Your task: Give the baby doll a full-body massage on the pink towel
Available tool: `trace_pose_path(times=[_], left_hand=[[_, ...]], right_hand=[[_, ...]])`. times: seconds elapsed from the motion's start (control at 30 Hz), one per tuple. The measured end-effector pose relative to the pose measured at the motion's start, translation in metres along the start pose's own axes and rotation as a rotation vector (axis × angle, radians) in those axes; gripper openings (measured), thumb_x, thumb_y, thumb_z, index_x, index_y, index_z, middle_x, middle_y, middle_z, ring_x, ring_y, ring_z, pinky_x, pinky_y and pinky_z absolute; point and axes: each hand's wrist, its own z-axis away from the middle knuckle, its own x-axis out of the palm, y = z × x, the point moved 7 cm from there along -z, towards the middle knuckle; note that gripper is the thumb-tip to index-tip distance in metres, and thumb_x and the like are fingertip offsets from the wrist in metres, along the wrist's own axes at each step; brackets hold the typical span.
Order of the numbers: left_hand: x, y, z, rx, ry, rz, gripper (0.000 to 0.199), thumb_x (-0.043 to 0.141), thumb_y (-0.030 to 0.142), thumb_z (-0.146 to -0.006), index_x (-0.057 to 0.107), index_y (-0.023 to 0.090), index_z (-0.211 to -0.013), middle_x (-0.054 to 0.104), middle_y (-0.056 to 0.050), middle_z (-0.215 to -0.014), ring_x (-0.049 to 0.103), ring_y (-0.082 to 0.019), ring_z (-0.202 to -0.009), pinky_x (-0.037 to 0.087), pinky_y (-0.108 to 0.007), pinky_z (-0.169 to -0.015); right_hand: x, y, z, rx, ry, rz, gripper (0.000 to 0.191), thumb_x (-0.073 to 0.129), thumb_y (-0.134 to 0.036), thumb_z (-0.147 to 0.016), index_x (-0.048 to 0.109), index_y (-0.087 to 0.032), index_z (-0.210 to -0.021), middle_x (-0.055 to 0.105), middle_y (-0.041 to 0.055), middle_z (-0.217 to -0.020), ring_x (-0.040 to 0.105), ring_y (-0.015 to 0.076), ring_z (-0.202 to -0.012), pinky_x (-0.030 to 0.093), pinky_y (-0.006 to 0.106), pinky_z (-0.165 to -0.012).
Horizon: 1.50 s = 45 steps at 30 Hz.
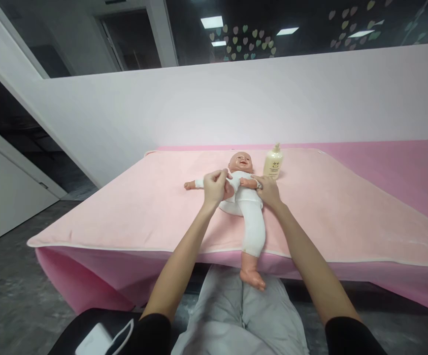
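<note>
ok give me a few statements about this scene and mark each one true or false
1. The doll lies face up on the pale pink cover. True.
2. The pump bottle is lying on its side. False: it stands upright.
3. One foot of the doll reaches past the near edge of the cover. True.
4. The bottle is nearer to the left hand than to the right hand. False: it is nearer to the right hand.
5. Black sleeves cover the person's arms down to the wrists. False: the forearms are bare.
</note>
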Motion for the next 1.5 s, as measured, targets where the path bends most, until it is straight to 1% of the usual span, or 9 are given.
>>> trace_pose_path(times=[0.13,0.37,0.47,0.63,0.8,0.9,1.2,1.37,1.5], left_hand=[[0.004,-0.010,0.007,-0.030,-0.007,0.028,0.033,0.058,0.038,-0.078,0.057,0.016,-0.054,0.044,0.003,-0.033,0.041,-0.008,-0.033,0.035,-0.021,-0.043],[-0.050,0.046,0.114,-0.033,0.050,-0.071,0.046,0.057,0.037,-0.084,0.048,0.018,-0.043,0.045,0.001,-0.039,0.048,-0.010,-0.042,0.040,-0.023,-0.047],[-0.047,0.058,0.123,-0.043,0.024,-0.088,0.042,0.057,0.038,-0.085,0.051,0.018,-0.048,0.045,0.002,-0.041,0.045,-0.010,-0.040,0.035,-0.023,-0.042],[-0.015,0.051,0.046,0.122,0.055,-0.096,0.034,0.055,0.040,-0.083,0.058,0.018,-0.057,0.045,0.003,-0.038,0.044,-0.010,-0.036,0.033,-0.023,-0.042],[0.019,0.000,-0.015,0.123,0.008,-0.310,0.034,0.054,0.031,-0.079,0.056,0.016,-0.048,0.047,0.003,-0.037,0.048,-0.010,-0.039,0.035,-0.022,-0.048],[0.015,0.011,-0.005,0.080,-0.058,-0.222,0.034,0.053,0.037,-0.081,0.058,0.016,-0.055,0.044,0.004,-0.034,0.043,-0.009,-0.033,0.032,-0.022,-0.043],[-0.033,0.045,0.117,0.105,0.072,-0.284,0.045,0.053,0.040,-0.086,0.049,0.017,-0.048,0.043,0.002,-0.040,0.038,-0.007,-0.037,0.030,-0.023,-0.041],[-0.015,0.051,0.049,0.149,0.069,-0.082,0.040,0.048,0.044,-0.087,0.054,0.018,-0.057,0.045,0.003,-0.039,0.040,-0.009,-0.034,0.030,-0.023,-0.040],[0.007,0.006,-0.004,0.110,0.039,-0.161,0.036,0.048,0.035,-0.084,0.054,0.017,-0.053,0.044,0.003,-0.036,0.044,-0.010,-0.037,0.034,-0.022,-0.044]], right_hand=[[-0.001,0.010,-0.001,0.072,0.032,-0.097,0.042,0.052,-0.022,-0.072,0.065,-0.020,-0.112,0.067,0.0084,-0.104,0.059,0.0252,-0.097,0.045,0.041,-0.091],[-0.002,0.078,0.005,0.718,0.346,-0.562,0.046,0.059,-0.031,-0.070,0.057,-0.015,-0.114,0.064,0.0111,-0.109,0.063,0.0232,-0.094,0.052,0.034,-0.080],[-0.001,0.087,0.008,0.806,0.387,-0.654,0.055,0.057,-0.025,-0.070,0.050,-0.017,-0.125,0.060,0.0114,-0.120,0.061,0.0223,-0.102,0.052,0.033,-0.083],[-0.009,0.065,0.005,0.640,0.287,-0.394,0.048,0.060,-0.028,-0.069,0.058,-0.017,-0.116,0.065,0.0094,-0.103,0.062,0.0243,-0.090,0.051,0.037,-0.080],[0.000,0.006,0.000,0.070,0.015,0.055,0.042,0.051,-0.017,-0.071,0.065,-0.021,-0.110,0.066,0.0095,-0.099,0.058,0.0272,-0.098,0.043,0.043,-0.092],[0.003,0.008,0.001,0.082,0.002,0.013,0.040,0.052,-0.021,-0.073,0.064,-0.021,-0.112,0.066,0.0098,-0.099,0.059,0.0268,-0.094,0.045,0.040,-0.087],[-0.010,0.080,0.009,0.752,0.351,-0.395,0.041,0.058,-0.031,-0.067,0.061,-0.016,-0.105,0.066,0.0132,-0.098,0.062,0.0276,-0.086,0.049,0.037,-0.075],[-0.015,0.057,0.012,0.673,0.264,-0.164,0.044,0.057,-0.039,-0.072,0.059,-0.016,-0.110,0.065,0.0133,-0.097,0.060,0.0279,-0.083,0.047,0.038,-0.074],[-0.003,0.009,0.004,0.181,0.107,0.078,0.038,0.050,-0.025,-0.074,0.061,-0.019,-0.109,0.065,0.0113,-0.097,0.056,0.0273,-0.091,0.043,0.038,-0.082]])
